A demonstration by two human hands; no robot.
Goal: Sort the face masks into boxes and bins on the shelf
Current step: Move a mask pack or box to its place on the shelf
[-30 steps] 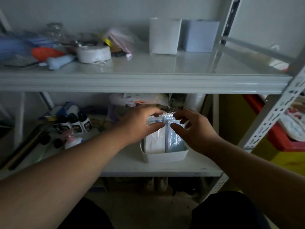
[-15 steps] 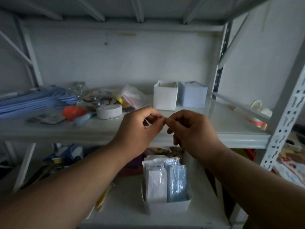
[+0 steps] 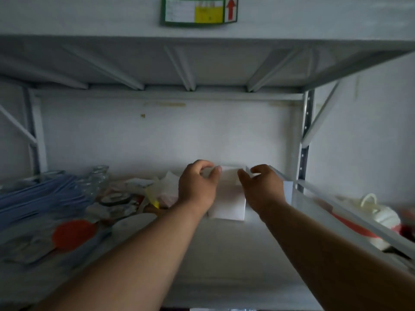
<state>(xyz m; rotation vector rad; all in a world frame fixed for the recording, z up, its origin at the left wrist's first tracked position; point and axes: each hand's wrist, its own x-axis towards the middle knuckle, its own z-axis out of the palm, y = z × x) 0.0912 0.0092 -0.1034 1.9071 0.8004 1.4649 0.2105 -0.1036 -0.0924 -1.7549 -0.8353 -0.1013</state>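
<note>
A white open-topped box (image 3: 229,205) stands at the back of the grey shelf board (image 3: 224,254). My left hand (image 3: 197,187) curls over its left top rim, thumb on the near edge. My right hand (image 3: 261,187) pinches its right top rim. A pale blue box (image 3: 288,190) beside it is mostly hidden behind my right hand. A stack of flat blue face masks (image 3: 38,196) lies at the shelf's far left. I cannot see inside the white box.
Clutter fills the shelf's left half: glass jars (image 3: 98,176), an orange object (image 3: 74,234), a white roll (image 3: 132,223), plastic wrappers (image 3: 161,189). The shelf post (image 3: 305,140) rises at the right, with a white handled vessel (image 3: 379,216) beyond it. Another shelf (image 3: 202,63) is overhead.
My hands rose from the bin of packed masks on the lower shelf to the upper shelf and took hold of the white box's rim. The view tilted upward.
</note>
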